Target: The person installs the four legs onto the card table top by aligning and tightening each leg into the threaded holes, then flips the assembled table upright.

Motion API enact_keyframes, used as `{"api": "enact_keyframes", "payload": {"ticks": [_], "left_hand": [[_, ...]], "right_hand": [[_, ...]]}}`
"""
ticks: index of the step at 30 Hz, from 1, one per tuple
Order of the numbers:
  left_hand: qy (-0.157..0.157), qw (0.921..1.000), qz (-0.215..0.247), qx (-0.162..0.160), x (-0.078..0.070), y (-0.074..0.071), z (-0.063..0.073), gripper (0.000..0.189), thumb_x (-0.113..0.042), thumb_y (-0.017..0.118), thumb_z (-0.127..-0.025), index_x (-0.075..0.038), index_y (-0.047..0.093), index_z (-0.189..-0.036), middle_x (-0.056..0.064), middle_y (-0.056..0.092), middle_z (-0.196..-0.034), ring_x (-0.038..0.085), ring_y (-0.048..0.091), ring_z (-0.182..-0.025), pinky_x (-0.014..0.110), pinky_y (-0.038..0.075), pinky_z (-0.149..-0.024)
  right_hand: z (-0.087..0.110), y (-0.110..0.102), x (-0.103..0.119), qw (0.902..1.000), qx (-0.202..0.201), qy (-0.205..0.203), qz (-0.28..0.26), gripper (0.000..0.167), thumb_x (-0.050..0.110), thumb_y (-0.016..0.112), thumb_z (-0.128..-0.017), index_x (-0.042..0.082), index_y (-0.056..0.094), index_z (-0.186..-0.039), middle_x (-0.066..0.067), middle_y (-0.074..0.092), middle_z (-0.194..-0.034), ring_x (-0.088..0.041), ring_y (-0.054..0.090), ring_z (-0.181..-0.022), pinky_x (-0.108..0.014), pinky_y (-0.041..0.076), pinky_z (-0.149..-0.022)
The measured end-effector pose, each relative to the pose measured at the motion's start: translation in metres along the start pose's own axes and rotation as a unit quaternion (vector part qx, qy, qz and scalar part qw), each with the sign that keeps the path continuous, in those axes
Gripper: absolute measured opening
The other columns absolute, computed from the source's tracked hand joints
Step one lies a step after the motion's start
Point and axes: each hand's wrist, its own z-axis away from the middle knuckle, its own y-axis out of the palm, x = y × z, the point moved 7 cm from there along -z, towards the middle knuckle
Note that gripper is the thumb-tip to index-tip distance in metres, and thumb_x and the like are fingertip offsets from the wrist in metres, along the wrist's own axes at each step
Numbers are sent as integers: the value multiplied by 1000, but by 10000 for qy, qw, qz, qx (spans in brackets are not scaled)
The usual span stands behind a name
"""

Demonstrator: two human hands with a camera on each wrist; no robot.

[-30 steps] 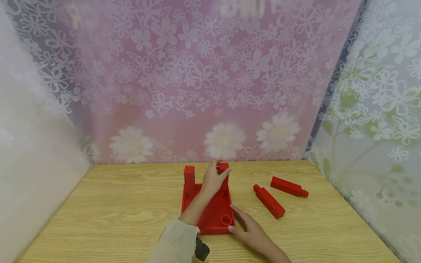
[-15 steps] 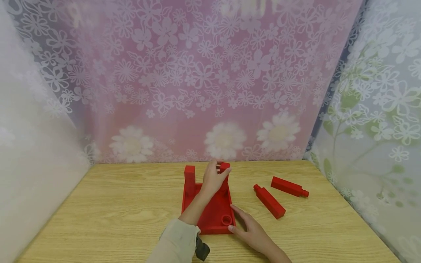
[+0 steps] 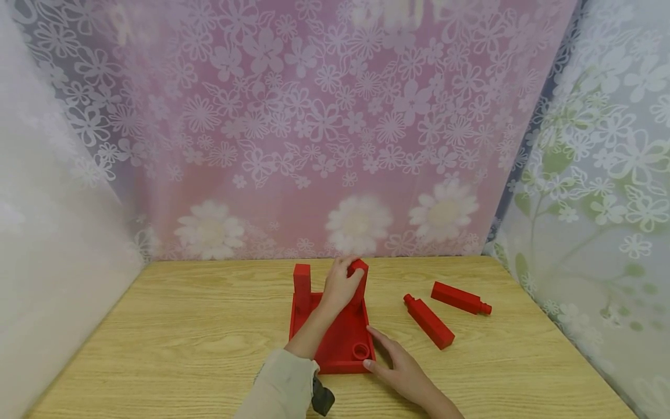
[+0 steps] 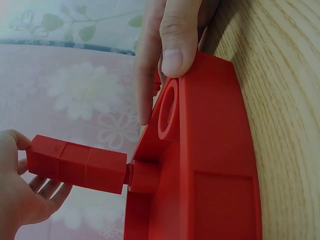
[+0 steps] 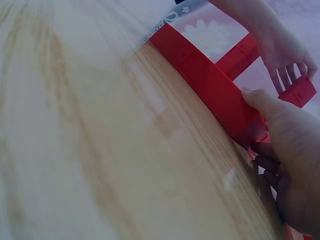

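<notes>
Head and left wrist views: red square-section plastic post (image 4: 77, 165), gripped by left hand (image 3: 337, 288), meets round red socket (image 4: 145, 176) in red rectangular plastic tray (image 3: 340, 368); right hand (image 3: 402, 371) pinches tray's near right corner; two similar posts (image 3: 429, 323) lie right, on wood-grain table (image 3: 199, 331)

Left hand (image 3: 340, 286) partly hid the far right post (image 3: 362, 285); left forearm (image 3: 311, 331) covered part of the tray (image 3: 342, 368). Sleeve (image 3: 282, 384) was cut off by the head view's near edge; backdrop lettering (image 3: 400, 13) was blurred.

Two loose posts (image 3: 429, 323) — right of tray (image 3: 337, 343)
</notes>
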Motion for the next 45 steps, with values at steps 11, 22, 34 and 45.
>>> {"api": "enact_keyframes", "payload": {"ticks": [11, 22, 34, 45], "left_hand": [[-119, 9990, 324, -274, 3, -4, 2, 30, -19, 55, -89, -8, 55, -117, 4, 51, -112, 22, 49, -98, 36, 46, -79], [156, 9995, 162, -202, 0, -5, 4, 29, -15, 47, -91, -14, 63, -114, 7, 51, -116, 21, 51, -97, 37, 44, -76], [93, 9996, 89, -267, 4, -3, 4, 40, -31, 66, -86, -13, 58, -120, 7, 51, -113, 20, 52, -98, 34, 47, -75], [-82, 9982, 479, -345, 9, -7, 6, 33, -23, 63, -87, -7, 53, -113, 5, 53, -107, 22, 52, -96, 33, 49, -73]], "right_hand": [[0, 0, -1, 10000, -22, -79, 16, 69, 48, 61, -84, 17, 38, -141, -5, 38, -140, -30, 32, -128, -55, 27, -98], [1, -2, 2, 10000, -6, -54, -5, 67, 46, 62, -84, 18, 38, -141, -8, 38, -140, -33, 31, -128, -57, 25, -98], [-1, 1, -1, 10000, 1, -5, 34, 69, 48, 60, -84, 17, 37, -141, -7, 38, -140, -33, 32, -128, -59, 27, -97], [2, -3, 3, 9999, -79, -58, 93, 66, 46, 61, -85, 18, 39, -141, -8, 39, -140, -34, 33, -127, -59, 26, -97]]}}
